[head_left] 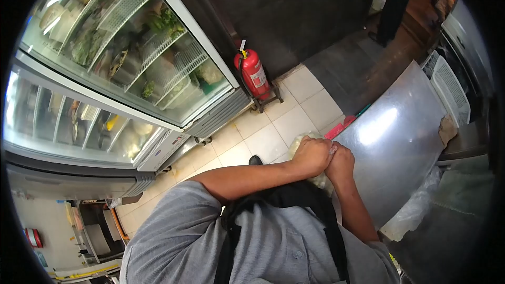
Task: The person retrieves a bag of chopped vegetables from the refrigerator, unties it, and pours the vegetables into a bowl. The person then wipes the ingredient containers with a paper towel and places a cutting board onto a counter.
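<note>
Left hand (311, 156) and right hand (341, 163) were together, fingers closed on the top of a clear bag (322, 181) with pale contents; bag was mostly hidden beneath them, beside the steel bench (397, 163)

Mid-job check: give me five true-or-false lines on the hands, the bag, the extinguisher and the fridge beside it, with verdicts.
1. The left hand and right hand are together at a pale bag. True.
2. Both hands are spread flat. False: both are curled.
3. A red extinguisher stands beside a fridge. True.
4. The extinguisher stands on the metal table. False: it stands in a rack on the floor.
5. Greens show inside the fridge. True.
</note>
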Tool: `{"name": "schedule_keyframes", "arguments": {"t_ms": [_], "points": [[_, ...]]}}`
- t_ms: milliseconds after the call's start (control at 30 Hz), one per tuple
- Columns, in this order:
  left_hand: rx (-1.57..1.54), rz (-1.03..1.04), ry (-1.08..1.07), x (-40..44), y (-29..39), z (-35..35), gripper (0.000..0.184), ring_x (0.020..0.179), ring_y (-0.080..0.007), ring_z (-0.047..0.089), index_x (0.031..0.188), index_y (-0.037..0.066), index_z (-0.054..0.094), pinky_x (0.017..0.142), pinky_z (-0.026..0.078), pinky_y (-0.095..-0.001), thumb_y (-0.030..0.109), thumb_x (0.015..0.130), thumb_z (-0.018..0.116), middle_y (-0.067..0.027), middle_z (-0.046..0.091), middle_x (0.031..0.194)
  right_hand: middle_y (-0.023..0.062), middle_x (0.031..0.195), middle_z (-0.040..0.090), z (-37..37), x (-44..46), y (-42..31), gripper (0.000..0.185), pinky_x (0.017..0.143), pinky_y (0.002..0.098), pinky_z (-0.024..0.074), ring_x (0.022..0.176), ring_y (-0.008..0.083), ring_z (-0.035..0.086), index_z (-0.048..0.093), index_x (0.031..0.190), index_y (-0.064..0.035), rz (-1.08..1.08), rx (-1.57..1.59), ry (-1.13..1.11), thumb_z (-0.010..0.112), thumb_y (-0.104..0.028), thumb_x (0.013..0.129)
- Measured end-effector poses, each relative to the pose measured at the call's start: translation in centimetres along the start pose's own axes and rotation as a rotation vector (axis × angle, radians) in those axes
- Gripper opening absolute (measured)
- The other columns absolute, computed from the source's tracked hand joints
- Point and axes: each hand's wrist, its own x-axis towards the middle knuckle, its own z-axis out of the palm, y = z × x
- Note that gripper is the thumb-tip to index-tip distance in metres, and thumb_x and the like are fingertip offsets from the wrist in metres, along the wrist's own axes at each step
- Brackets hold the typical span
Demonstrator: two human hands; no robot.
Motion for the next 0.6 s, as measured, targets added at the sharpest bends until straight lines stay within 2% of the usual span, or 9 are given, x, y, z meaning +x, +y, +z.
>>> {"name": "schedule_keyframes", "arguments": {"t_ms": [133,233,300,333,400,467,533,567,600], "points": [[-0.042,-0.027,-0.014,0.0,-0.1,-0.8,0.034,0.077,-0.0401,0.061,0.081,0.001,0.060,0.078,0.044,-0.0496,0.029,0.095,0.048,-0.0213,0.064,0.077,0.0206,0.074,0.064,-0.2,0.4,0.0,0.016,0.063,0.0490,0.0483,0.071,0.0417,0.063,0.058,0.076,-0.0047,0.035,0.081,0.002,0.055,-0.019,0.084],[-0.071,0.031,-0.107,-0.3,-0.6,-1.3,0.035,0.078,-0.0414,0.062,0.082,0.000,0.060,0.075,0.046,-0.0502,0.031,0.094,0.049,-0.0219,0.064,0.078,0.0210,0.075,0.064,-0.4,-0.3,0.0,0.011,0.064,0.0481,0.0482,0.074,0.0416,0.063,0.057,0.081,-0.0042,0.025,0.123,0.027,0.058,-0.015,0.081],[-0.107,-0.010,-0.096,-0.2,-0.8,-1.0,0.036,0.076,-0.0427,0.061,0.081,0.000,0.061,0.071,0.048,-0.0502,0.031,0.093,0.050,-0.0227,0.064,0.078,0.0216,0.076,0.064,-0.3,-0.1,-0.9,0.012,0.063,0.0476,0.0478,0.074,0.0413,0.063,0.055,0.086,-0.0037,0.045,0.246,0.131,0.060,-0.012,0.079],[-0.114,-0.011,-0.101,0.0,-1.0,-0.8,0.036,0.076,-0.0427,0.061,0.081,0.000,0.061,0.071,0.048,-0.0502,0.031,0.093,0.050,-0.0227,0.064,0.078,0.0216,0.076,0.064,0.4,0.2,-0.4,0.012,0.063,0.0476,0.0478,0.074,0.0413,0.063,0.055,0.086,-0.0037,0.051,0.241,0.128,0.060,-0.012,0.079],[-0.126,0.011,0.024,-0.1,-1.2,-0.1,0.035,0.075,-0.0431,0.061,0.079,0.000,0.061,0.070,0.048,-0.0503,0.030,0.093,0.049,-0.0231,0.063,0.077,0.0216,0.075,0.064,2.0,0.7,1.2,0.018,0.064,0.0476,0.0481,0.074,0.0411,0.063,0.055,0.092,-0.0036,0.023,0.162,0.055,0.061,-0.013,0.078],[-0.165,0.002,-0.020,-0.7,-0.4,0.1,0.033,0.076,-0.0429,0.061,0.078,0.001,0.061,0.070,0.048,-0.0497,0.028,0.093,0.050,-0.0233,0.063,0.077,0.0214,0.074,0.064,1.7,1.7,1.2,0.019,0.066,0.0487,0.0486,0.076,0.0413,0.064,0.056,0.093,-0.0041,0.137,0.130,0.008,0.062,-0.013,0.077],[-0.176,-0.038,-0.014,-0.4,-0.3,-0.3,0.031,0.076,-0.0427,0.061,0.080,0.001,0.061,0.070,0.048,-0.0491,0.027,0.093,0.051,-0.0231,0.063,0.077,0.0196,0.071,0.065,1.6,2.0,1.6,0.020,0.068,0.0490,0.0490,0.076,0.0410,0.064,0.058,0.094,-0.0053,0.081,0.095,-0.032,0.063,-0.012,0.076],[-0.277,-0.010,0.016,-0.4,-0.2,-0.7,0.027,0.077,-0.0421,0.061,0.080,0.001,0.061,0.070,0.048,-0.0484,0.027,0.088,0.059,-0.0229,0.063,0.078,0.0174,0.072,0.063,1.0,1.8,1.9,0.024,0.064,0.0426,0.0495,0.071,0.0355,0.064,0.060,0.097,-0.0031,0.039,0.157,-0.038,0.063,-0.009,0.074],[-0.288,0.004,0.001,-0.4,-0.3,-1.3,0.027,0.077,-0.0421,0.061,0.080,0.001,0.061,0.070,0.048,-0.0484,0.027,0.088,0.059,-0.0229,0.063,0.078,0.0174,0.072,0.063,0.3,1.6,2.0,0.024,0.064,0.0426,0.0495,0.071,0.0355,0.064,0.060,0.097,-0.0031,0.058,0.145,-0.028,0.063,-0.009,0.074]]}}
